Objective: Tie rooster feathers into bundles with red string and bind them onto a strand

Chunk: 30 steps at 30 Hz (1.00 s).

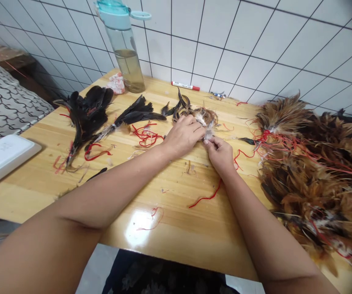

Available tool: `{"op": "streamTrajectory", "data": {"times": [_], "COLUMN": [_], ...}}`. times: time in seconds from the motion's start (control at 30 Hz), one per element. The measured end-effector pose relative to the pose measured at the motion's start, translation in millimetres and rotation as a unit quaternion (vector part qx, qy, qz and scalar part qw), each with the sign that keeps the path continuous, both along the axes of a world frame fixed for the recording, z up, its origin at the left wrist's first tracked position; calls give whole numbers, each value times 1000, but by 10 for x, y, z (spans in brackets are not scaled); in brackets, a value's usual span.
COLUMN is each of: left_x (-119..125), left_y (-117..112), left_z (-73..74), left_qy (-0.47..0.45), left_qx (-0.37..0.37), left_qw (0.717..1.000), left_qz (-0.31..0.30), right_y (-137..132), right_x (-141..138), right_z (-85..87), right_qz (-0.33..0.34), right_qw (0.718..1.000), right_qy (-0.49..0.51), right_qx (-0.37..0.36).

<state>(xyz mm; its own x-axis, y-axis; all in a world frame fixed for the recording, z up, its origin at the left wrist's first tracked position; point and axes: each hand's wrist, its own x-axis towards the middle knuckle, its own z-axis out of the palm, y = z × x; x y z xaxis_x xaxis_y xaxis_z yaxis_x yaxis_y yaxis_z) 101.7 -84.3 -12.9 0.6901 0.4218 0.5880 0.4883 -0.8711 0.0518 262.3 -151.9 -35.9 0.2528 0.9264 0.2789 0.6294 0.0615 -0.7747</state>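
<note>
Bunch (205, 115) lies under the left hand (185, 134), pale end at the right hand (221, 154)

The small brown feather bunch sits at mid-desk (176, 224), just beyond the fingers and partly covered by them. Its long axis is hard to read under the hand: dark, curled tips show at the far left, and whitish down shows on the near right, so it seems to run slantwise towards the right hand. The left hand is nearer the bulk, lying across it palm down with fingers bent; their tips are masked, so I cannot tell how firmly they grip. The right thumb and forefinger are nearly together, pinching the pale end.

Black feathers (91, 112) lie to the left, a brown heap (310, 179) to the right, and a red string (208, 199) trails near the right wrist.
</note>
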Motion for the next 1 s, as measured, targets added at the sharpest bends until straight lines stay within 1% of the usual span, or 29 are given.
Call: {"op": "streamTrajectory", "data": {"times": [0.13, 0.2, 0.3, 0.4, 0.47, 0.57, 0.63, 0.77, 1.0], "left_x": [7, 5, -15, -55, -82, -105, -109, -113, -127], "left_y": [-10, -14, 2, 61, 112, 163, 166, 137, 164], "left_z": [-2, -3, -13, -42, -62, -61, -40, -19, -109], "left_qy": [11, 5, -29, -77, -105, -130, -131, -114, -59], "left_qx": [20, 14, -14, -49, -78, -111, -122, -123, -97], "left_qw": [1000, 1000, 999, 995, 990, 984, 983, 986, 993], "left_qz": [-9, -11, 3, 38, 57, 52, 30, -10, -30], "right_y": [-4, -6, 3, 24, 39, 49, 45, 23, 10], "right_x": [-9, -14, -7, 23, 48, 70, 67, 41, 30], "right_z": [18, 24, 23, 16, 12, 7, 8, 24, 27], "right_qz": [16, 22, 0, -37, -52, -62, -65, -59, -51], "right_qw": [1000, 1000, 1000, 995, 988, 981, 982, 990, 995], "right_qy": [0, 2, 29, 97, 145, 181, 174, 127, 91], "right_qx": [-5, 0, -8, -13, 0, 21, 24, 12, 5]}}
